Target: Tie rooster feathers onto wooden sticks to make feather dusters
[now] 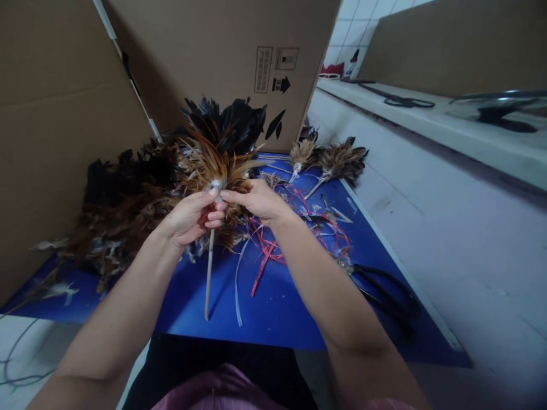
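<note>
Between my hands, above the blue tabletop (269, 324), is a feather duster (226, 162) with brown and black feathers. Its thin stick (209, 279) points down toward me. My left hand (196, 216) is closed around the stick just below the feathers, thumb on the pale binding. From the right, my right hand (258, 200) pinches that same binding, thumb meeting the left thumb; its other fingers are partly hidden behind the feathers. A clear strip (239, 285) hangs over the table below the hands.
Loose feathers (128, 210) pile up at left against a cardboard box (205, 51). Two smaller dusters (342, 159) lie at the back right. Tangled red strings (267, 256) and black-handled scissors (384, 282) are near my right forearm. A ledge (427, 119) runs along the right wall.
</note>
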A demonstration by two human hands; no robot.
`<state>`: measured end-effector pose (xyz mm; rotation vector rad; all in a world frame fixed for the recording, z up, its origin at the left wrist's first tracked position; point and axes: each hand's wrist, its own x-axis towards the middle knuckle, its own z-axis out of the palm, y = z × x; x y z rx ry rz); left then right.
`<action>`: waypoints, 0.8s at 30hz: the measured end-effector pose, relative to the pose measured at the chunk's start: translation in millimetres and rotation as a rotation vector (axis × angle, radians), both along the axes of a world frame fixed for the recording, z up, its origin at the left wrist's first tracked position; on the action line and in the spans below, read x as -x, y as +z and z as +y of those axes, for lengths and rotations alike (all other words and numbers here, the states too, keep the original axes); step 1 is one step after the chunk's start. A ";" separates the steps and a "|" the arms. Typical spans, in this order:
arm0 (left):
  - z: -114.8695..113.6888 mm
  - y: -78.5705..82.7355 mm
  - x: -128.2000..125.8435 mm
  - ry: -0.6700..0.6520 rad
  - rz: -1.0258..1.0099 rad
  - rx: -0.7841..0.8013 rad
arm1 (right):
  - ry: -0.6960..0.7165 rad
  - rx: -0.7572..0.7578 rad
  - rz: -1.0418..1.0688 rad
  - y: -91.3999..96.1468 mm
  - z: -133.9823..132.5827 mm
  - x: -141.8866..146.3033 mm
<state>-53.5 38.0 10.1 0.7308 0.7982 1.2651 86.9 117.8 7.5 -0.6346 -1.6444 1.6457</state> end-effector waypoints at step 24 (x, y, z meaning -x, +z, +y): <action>-1.8 12.0 35.0 0.214 -0.038 0.003 | 0.097 -0.649 -0.764 -18.0 -10.0 -23.9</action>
